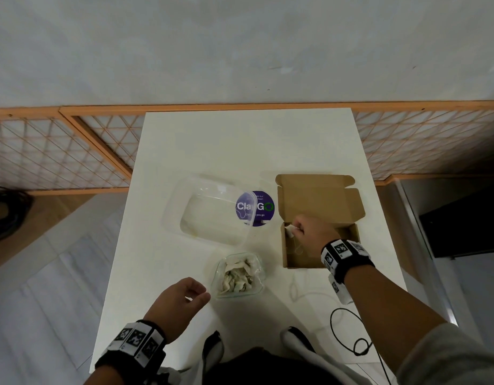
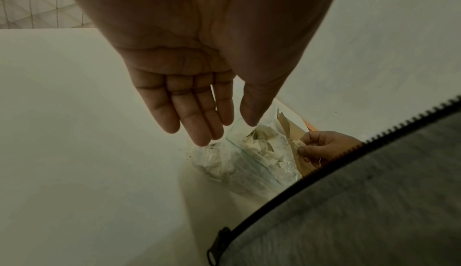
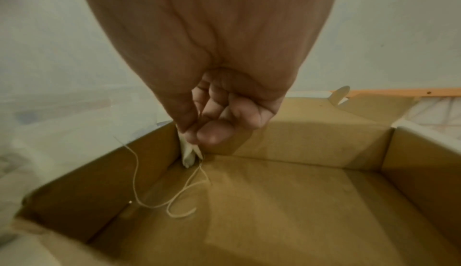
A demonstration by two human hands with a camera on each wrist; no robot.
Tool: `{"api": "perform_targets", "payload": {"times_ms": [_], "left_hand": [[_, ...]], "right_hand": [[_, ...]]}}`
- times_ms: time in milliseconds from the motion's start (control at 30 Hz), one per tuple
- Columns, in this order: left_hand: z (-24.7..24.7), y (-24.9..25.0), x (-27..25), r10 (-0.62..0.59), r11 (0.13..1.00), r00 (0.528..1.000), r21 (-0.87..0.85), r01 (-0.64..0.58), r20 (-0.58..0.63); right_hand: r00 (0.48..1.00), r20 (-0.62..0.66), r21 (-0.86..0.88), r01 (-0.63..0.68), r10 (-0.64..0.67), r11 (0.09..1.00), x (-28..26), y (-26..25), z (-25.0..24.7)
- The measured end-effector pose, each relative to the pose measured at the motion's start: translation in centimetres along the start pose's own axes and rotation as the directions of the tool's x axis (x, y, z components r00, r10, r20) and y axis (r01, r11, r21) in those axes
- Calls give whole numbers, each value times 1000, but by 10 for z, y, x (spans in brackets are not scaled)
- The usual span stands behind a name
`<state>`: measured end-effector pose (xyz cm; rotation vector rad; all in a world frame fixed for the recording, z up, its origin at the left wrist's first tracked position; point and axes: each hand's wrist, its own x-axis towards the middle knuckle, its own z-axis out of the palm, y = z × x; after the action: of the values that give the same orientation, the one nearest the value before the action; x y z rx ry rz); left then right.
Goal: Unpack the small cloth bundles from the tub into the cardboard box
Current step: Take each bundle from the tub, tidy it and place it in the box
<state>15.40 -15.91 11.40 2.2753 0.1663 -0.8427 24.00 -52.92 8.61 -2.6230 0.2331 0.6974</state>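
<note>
A small clear tub (image 1: 259,284) (image 2: 252,163) near the table's front holds several pale cloth bundles (image 1: 239,275) (image 2: 262,144). To its right stands an open cardboard box (image 1: 296,263) (image 3: 286,201) with its lid flap up. My right hand (image 1: 296,228) (image 3: 197,140) is over the box's far left corner and pinches a small cloth bundle (image 1: 289,230) (image 3: 188,157); its pale string (image 3: 172,199) trails onto the box floor. My left hand (image 1: 197,294) (image 2: 224,128) hovers just left of the tub, fingers relaxed and holding nothing.
A large clear plastic container (image 1: 212,212) sits behind the tub, partly over a round purple sticker (image 1: 261,208). A black cable (image 1: 348,332) loops at the table's (image 1: 240,140) front right. An orange-framed lattice panel (image 1: 59,151) runs behind the table. My grey zipped jacket (image 2: 361,201) is close below.
</note>
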Motion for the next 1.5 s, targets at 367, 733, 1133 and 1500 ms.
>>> {"api": "perform_targets", "payload": {"times_ms": [367,733,1133,1500], "left_hand": [[-1,4,-1,0,1000,1000,11,-1,11],[-4,7,0,1,1000,1000,21,-1,0],[7,20,16,44,996,999,82,-44,1],[25,34,28,64,991,997,123,-58,-52]], "right_hand": [[1000,10,-123,19,-17,992,15,-13,-19],[988,-153,-96,-32,17,995,8,-9,-15],[870,66,-34,491,-489,870,-64,-81,35],[894,-2,-106,446,-449,889,-51,-111,65]]}}
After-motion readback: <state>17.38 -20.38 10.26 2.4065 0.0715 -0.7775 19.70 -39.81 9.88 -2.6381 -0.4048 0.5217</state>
